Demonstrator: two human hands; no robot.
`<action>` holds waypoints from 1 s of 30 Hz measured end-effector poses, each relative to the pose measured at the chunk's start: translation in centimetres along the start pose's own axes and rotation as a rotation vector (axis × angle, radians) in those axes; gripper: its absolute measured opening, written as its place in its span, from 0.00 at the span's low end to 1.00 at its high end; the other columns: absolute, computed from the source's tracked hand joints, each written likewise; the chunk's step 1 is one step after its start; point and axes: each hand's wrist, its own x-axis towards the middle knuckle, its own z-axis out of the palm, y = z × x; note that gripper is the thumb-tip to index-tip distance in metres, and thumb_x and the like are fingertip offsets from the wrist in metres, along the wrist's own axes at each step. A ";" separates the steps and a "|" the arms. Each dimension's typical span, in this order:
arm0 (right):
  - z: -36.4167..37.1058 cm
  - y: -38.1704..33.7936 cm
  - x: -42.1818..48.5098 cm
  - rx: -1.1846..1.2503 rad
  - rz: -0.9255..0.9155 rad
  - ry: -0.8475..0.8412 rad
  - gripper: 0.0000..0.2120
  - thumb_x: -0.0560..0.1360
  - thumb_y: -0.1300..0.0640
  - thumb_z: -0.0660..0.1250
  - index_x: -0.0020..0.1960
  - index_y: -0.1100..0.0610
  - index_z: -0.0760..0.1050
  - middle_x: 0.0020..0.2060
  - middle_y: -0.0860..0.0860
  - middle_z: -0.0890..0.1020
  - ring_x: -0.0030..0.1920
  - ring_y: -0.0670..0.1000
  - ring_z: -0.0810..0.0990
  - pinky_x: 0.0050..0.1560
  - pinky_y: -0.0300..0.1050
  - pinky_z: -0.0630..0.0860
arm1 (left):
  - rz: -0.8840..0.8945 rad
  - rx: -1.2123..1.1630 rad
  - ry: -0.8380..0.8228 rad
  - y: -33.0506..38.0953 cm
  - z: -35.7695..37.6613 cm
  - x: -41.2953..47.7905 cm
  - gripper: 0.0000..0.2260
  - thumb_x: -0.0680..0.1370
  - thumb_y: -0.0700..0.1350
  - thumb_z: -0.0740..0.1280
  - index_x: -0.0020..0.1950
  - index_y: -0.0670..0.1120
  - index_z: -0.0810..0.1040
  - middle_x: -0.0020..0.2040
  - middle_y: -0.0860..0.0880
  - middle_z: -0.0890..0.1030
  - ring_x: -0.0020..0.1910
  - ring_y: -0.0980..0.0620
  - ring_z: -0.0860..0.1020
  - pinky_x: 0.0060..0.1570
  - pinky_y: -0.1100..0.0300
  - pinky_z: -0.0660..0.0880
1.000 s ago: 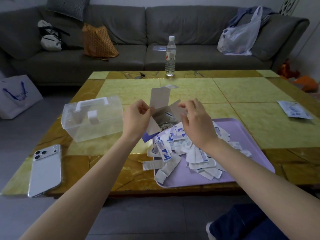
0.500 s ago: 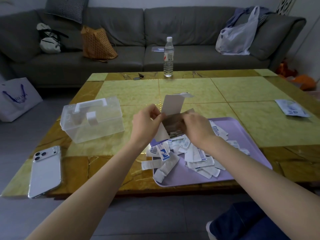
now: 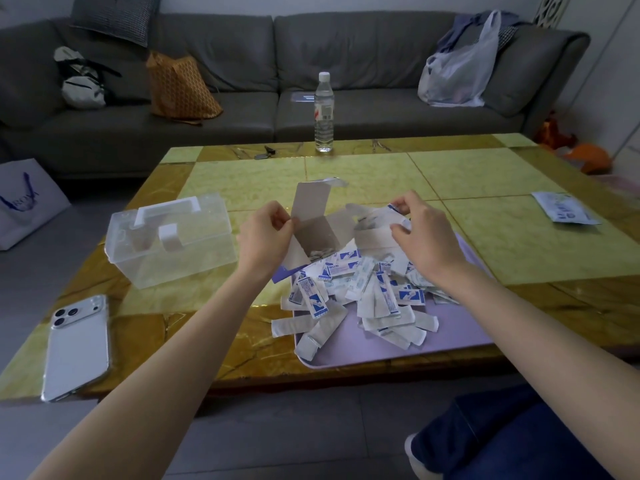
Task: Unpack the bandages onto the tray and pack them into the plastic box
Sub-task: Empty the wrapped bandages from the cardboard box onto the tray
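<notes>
Far half of tray (image 3: 450,337) hidden beneath bandages (image 3: 363,289), wrapper print unreadable, bag (image 3: 24,206) cropped left

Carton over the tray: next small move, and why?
Probably tip and shake the carton over the tray: the left hand and right hand pinch its opened flaps, and a few bandages seem to sit inside.

Both hands (image 3: 265,233) (image 3: 424,237) hold the torn carton (image 3: 320,233) over bandages (image 3: 349,292) heaped on the tray (image 3: 450,341).
</notes>
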 end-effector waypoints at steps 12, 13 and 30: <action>0.8 0.6 0.4 -0.117 0.043 0.049 0.02 0.75 0.59 0.66 0.47 0.57 0.76 0.43 0.51 0.79 0.44 0.51 0.74 0.33 0.41 0.62 | 0.040 -0.014 0.005 0.8 0.5 -0.3 0.06 0.76 0.43 0.68 0.40 0.44 0.75 0.33 0.54 0.74 0.35 0.52 0.72 0.41 0.52 0.72; 0.8 0.5 0.4 -0.102 0.045 0.049 0.05 0.75 0.56 0.68 0.46 0.57 0.75 0.42 0.49 0.77 0.43 0.50 0.73 0.34 0.41 0.62 | 0.041 -0.017 0.005 0.8 0.5 -0.3 0.06 0.76 0.43 0.68 0.40 0.44 0.75 0.33 0.54 0.74 0.35 0.52 0.72 0.42 0.52 0.73; 2.3 -0.5 0.0 -0.105 -0.038 -0.009 0.27 0.71 0.77 0.56 0.66 0.60 0.71 0.62 0.55 0.76 0.64 0.54 0.71 0.59 0.49 0.72 | 0.045 -0.013 0.012 0.7 0.0 -0.7 0.07 0.76 0.43 0.68 0.40 0.44 0.74 0.33 0.54 0.74 0.36 0.52 0.72 0.42 0.53 0.72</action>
